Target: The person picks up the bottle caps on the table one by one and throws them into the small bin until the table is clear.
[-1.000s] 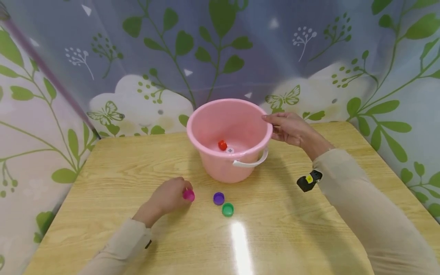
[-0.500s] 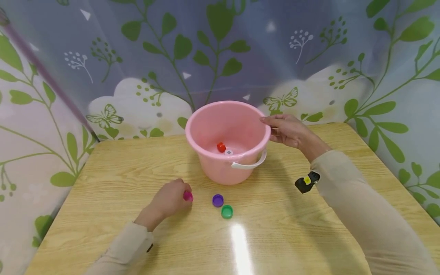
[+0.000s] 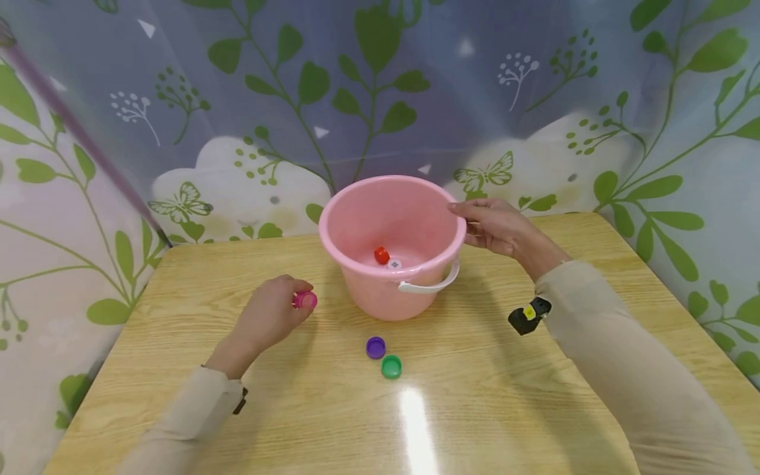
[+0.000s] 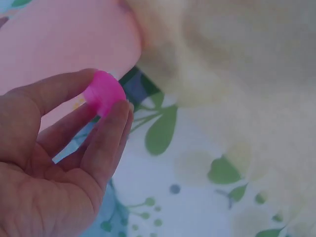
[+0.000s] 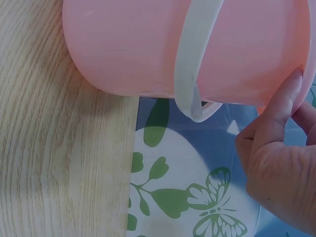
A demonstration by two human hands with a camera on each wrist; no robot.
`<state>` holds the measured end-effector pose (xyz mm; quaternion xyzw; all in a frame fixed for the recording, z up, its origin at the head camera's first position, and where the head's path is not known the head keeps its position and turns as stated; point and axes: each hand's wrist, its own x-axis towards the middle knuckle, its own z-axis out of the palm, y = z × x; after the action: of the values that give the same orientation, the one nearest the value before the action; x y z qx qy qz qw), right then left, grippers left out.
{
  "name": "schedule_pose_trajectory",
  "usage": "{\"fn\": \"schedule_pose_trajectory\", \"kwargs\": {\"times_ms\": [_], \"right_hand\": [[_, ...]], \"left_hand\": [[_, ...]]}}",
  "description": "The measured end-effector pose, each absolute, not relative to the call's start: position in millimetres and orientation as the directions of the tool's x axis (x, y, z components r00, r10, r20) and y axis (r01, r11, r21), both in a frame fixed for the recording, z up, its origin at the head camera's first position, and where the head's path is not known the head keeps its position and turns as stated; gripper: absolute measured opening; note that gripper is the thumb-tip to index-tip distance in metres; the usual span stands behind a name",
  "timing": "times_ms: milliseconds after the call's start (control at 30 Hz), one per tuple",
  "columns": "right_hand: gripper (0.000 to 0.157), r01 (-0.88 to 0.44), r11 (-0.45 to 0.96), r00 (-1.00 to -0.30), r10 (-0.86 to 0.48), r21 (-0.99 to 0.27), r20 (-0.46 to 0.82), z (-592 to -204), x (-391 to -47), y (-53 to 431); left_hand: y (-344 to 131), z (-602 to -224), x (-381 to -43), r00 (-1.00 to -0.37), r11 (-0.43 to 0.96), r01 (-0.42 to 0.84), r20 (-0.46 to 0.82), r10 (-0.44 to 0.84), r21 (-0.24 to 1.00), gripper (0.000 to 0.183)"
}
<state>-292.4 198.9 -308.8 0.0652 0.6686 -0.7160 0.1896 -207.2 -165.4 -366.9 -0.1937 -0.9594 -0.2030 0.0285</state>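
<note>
A pink bottle cap (image 4: 106,93) is pinched between the thumb and fingertips of my left hand (image 3: 270,313), raised above the table just left of the bucket. My right hand (image 3: 499,227) grips the rim of the pink bucket (image 3: 392,293) at its right side, thumb over the edge and fingers underneath on the outside. Inside the bucket lie a red cap (image 3: 381,255) and a small white piece (image 3: 394,264) with a grey cross mark. In front of the bucket a purple cap (image 3: 376,348) and a green cap (image 3: 391,367) rest hollow side up on the wood.
The bucket's white handle (image 3: 430,285) hangs down at its front right. A wood-grain table (image 3: 487,402) carries everything, with a bright light reflection near its front. Leaf-patterned cloth (image 3: 237,191) stands behind the table and along both sides.
My left hand has lifted the pink cap off the table area and moved it up and slightly left, toward the bucket's height. My right hand stays on the bucket rim.
</note>
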Motion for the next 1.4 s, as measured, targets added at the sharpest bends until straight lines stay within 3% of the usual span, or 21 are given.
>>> {"fn": "schedule_pose_trajectory", "kwargs": {"times_ms": [400, 633, 833, 1067, 1400], "right_hand": [[0.039, 0.347, -0.013, -0.923, -0.181, -0.938, -0.339, -306, -294, 198], [0.038, 0.338, -0.015, -0.926, -0.182, -0.941, -0.33, -306, -295, 198], [0.039, 0.332, -0.017, -0.928, -0.186, -0.943, -0.323, -307, -293, 199], [0.037, 0.337, -0.025, -0.928, -0.179, -0.941, -0.328, -309, -293, 200], [0.037, 0.338, -0.037, -0.928, -0.183, -0.94, -0.326, -310, -292, 201]], "left_hand": [[-164, -300, -222, -0.894, 0.861, 0.407, 0.325, 0.308, 0.304, 0.024], [-148, -276, -230, -0.864, 0.84, 0.429, 0.423, 0.275, 0.331, 0.03], [-127, -269, -239, -0.864, 0.805, 0.452, 0.411, 0.289, 0.384, 0.035], [-110, -271, -246, -0.868, 0.786, 0.466, 0.382, 0.318, 0.407, 0.027], [-94, -273, -256, -0.873, 0.795, 0.482, 0.28, 0.4, 0.367, 0.028]]}}
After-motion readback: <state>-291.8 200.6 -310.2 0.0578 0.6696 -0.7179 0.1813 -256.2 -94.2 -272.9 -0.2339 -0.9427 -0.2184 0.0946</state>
